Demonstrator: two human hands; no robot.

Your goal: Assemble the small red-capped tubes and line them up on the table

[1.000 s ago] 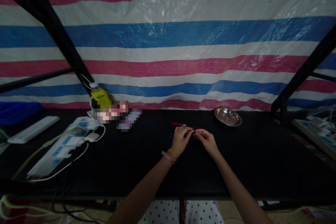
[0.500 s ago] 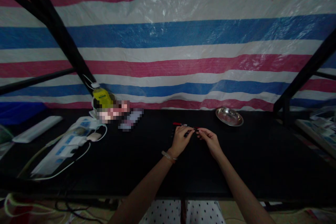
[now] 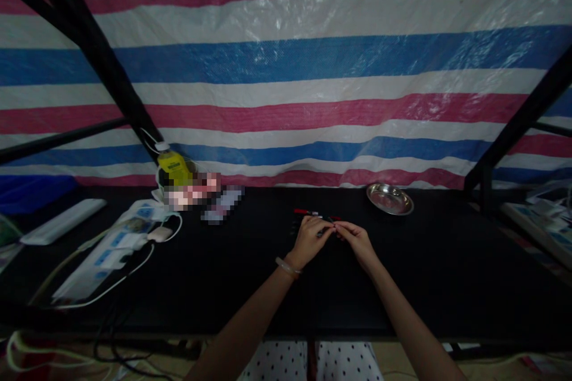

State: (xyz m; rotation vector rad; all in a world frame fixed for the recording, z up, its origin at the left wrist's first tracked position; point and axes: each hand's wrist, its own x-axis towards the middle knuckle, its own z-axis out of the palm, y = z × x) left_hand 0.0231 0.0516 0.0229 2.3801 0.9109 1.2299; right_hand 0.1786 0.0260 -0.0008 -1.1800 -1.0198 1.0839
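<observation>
Right, metal dish: bare shine inside, well right of hands.
Left hand: fingertips pinching small dark piece, above table.
Right hand: pinching same piece.
Red pen: just behind hands.

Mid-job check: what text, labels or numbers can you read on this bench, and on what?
No text is readable.
Yellow bottle: label too blurred.
Power strip: blue markings too small.
Packets beside the bottle: pixelated.
Thin item pinched between left hand and right hand: too small.
</observation>
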